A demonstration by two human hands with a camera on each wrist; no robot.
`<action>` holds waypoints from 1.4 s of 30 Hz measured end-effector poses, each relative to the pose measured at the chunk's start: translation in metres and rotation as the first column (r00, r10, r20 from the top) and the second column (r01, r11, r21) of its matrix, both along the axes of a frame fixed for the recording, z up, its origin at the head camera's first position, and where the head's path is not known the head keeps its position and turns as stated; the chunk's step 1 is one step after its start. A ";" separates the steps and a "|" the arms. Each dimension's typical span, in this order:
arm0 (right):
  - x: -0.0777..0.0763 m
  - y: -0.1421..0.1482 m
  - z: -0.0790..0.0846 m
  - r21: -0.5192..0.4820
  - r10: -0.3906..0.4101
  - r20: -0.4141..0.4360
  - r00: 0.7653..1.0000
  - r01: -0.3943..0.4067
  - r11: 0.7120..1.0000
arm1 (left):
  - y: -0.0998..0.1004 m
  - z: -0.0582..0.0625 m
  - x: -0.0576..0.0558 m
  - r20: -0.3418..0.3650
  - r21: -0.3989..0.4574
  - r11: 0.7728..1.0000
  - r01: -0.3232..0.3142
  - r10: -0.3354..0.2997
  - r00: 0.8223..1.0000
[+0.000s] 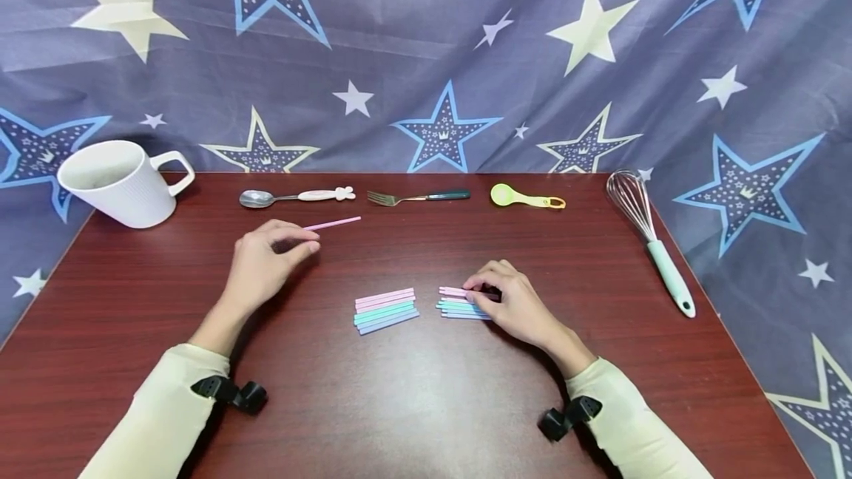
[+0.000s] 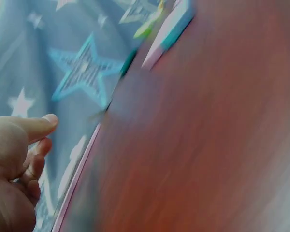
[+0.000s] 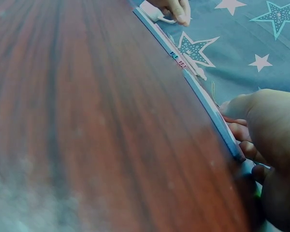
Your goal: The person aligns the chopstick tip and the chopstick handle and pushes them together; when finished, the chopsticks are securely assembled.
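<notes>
A single thin pink stick (image 1: 333,223) lies on the table just beyond my left hand (image 1: 266,261). The thumb and fingers of that hand are apart, and the left wrist view has the pink stick (image 2: 79,176) beside them on the wood. Right of centre lies a row of pastel sticks (image 1: 459,309) in pink, mint and blue. My right hand (image 1: 515,301) reaches over its right end, thumb and fingertip pinching a pink stick (image 1: 452,291) on the far side. Its right part is hidden by the hand. A similar row (image 1: 386,311) lies between the hands.
Along the back edge lie a spoon (image 1: 259,199) with a white handle, a green-handled fork (image 1: 446,196) and a yellow-green measuring spoon (image 1: 506,196). A white mug (image 1: 126,187) stands at the back left, a whisk (image 1: 668,276) lies at the right edge. Starry cloth (image 1: 413,35) hangs behind.
</notes>
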State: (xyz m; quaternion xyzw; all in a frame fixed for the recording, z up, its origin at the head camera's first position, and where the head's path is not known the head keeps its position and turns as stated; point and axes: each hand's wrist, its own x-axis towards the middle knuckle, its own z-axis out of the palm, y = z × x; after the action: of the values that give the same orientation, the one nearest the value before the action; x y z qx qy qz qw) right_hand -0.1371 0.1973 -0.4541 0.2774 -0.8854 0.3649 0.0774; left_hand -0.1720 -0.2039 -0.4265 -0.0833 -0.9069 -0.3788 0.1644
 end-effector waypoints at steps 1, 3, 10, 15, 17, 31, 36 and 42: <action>0.000 0.000 0.000 0.000 -0.001 0.003 1.000 0.001 1.000 | 0.007 -0.001 0.003 0.008 -0.001 1.000 0.031 -0.031 0.999; 0.000 0.000 -0.001 0.003 -0.002 0.005 1.000 0.002 1.000 | 0.021 -0.004 0.010 0.032 0.010 0.995 0.097 -0.098 0.995; -0.002 -0.002 -0.004 0.020 0.005 -0.011 1.000 -0.005 1.000 | 0.056 -0.013 0.034 0.159 0.028 0.978 0.206 -0.208 0.965; -0.002 -0.003 -0.006 0.014 0.008 -0.017 1.000 -0.008 1.000 | 0.069 -0.021 0.044 0.168 -0.015 0.971 0.238 -0.232 0.958; -0.002 -0.004 -0.005 0.009 0.005 -0.017 1.000 -0.005 1.000 | 0.072 -0.025 0.047 0.151 -0.032 0.970 0.241 -0.233 0.961; -0.001 -0.002 -0.005 -0.004 0.002 -0.019 1.000 -0.002 1.000 | 0.080 -0.028 0.052 0.141 -0.027 0.974 0.224 -0.218 0.966; 0.001 0.000 -0.003 -0.016 -0.012 -0.007 1.000 0.012 1.000 | 0.083 -0.028 0.050 0.155 -0.036 0.974 0.224 -0.215 0.964; 0.001 -0.002 -0.003 -0.006 -0.030 0.024 0.999 0.031 1.000 | 0.083 -0.027 0.052 0.164 -0.022 0.977 0.211 -0.204 0.965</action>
State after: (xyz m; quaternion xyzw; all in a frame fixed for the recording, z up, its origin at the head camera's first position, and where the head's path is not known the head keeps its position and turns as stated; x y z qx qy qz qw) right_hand -0.1356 0.1953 -0.4571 0.2594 -0.8891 0.3699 0.0735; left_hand -0.1203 -0.1213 -0.4535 -0.1501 -0.9109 -0.3814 0.0483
